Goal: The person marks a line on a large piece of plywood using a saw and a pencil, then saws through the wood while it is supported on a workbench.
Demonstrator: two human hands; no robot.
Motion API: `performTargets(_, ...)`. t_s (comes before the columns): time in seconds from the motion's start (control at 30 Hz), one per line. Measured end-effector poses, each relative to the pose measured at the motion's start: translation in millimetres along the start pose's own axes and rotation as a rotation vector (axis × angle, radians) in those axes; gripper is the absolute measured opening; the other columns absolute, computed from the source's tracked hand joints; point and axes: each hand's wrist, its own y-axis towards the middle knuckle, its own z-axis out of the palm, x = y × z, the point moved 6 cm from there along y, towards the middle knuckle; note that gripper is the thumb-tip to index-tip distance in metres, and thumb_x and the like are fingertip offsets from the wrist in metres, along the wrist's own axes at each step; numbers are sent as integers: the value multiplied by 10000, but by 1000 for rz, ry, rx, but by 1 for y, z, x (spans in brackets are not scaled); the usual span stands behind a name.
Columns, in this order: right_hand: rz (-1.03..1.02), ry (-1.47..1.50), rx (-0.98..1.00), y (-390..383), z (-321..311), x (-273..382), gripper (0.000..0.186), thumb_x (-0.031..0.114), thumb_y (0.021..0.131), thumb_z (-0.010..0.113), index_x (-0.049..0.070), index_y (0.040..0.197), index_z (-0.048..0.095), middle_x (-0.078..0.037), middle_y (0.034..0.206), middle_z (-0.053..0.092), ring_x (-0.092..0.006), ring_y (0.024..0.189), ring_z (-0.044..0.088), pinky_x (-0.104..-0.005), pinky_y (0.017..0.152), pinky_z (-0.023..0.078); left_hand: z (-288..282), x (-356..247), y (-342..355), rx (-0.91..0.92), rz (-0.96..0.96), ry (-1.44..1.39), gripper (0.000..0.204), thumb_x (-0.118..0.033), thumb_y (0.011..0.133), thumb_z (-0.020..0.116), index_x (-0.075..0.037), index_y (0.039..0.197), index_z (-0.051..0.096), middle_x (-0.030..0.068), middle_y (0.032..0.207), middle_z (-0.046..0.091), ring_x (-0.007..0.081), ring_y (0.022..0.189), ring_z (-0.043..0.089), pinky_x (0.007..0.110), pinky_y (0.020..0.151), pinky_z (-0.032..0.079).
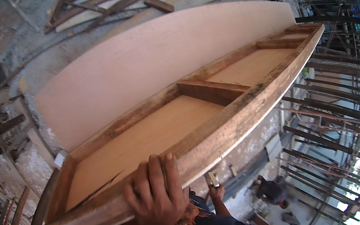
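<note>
Its long axis running from lower left to upper right, a wooden frame [214, 90] shows its open side to the camera, a pinkish panel [166, 54] along its far rail [143, 112]; the left hand [159, 195] curls over the near rail [220, 134], the right hand [218, 193] closes around a pale-topped tool [213, 180].

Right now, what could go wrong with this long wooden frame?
1. The left hand is the only one seen gripping the long wooden frame, toward its near end; the frame might twist or slip.
2. Its fingers curl over a worn, rough-looking edge, so splinters seem possible.
3. The right hand holds a small tool; with another person bent over beyond it, a drop could perhaps be hazardous.
</note>
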Motion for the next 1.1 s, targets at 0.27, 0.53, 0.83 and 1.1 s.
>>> performTargets(0.27,-220,-157,-51,-10,-27,18,416,342,808,698,-37,981,695,-254,896,715,-419,904,700,-474,767,532,-6,-4,6,-153,-64,94,371,-373,1008,502,-81,1211,612,142,1037,694,306,921,661,538,857,450)
performTargets(0.53,-283,-5,-78,-18,-35,68,399,295,793,730,7,1065,689,-256,867,708,-419,874,706,-474,744,525,-5,2,4,-143,-7,104,378,-352,1011,489,-65,1230,604,141,1054,683,322,919,653,527,833,448)
performTargets(0.83,58,796,-3,-16,-42,75,101,114,821,707,26,793,669,-42,596,597,-152,453,551,-301,431,445,-3,9,9,-26,5,73,733,-436,768,724,-19,1333,514,157,1244,561,327,1139,544,532,980,383)
performTargets(1.1,-440,1335,-433,-15,-150,93,124,83,876,665,22,980,639,-35,744,628,-156,614,614,-284,570,495,-12,11,24,-127,-26,17,809,-398,733,795,-19,1369,468,136,1237,547,295,1178,495,502,1010,342)
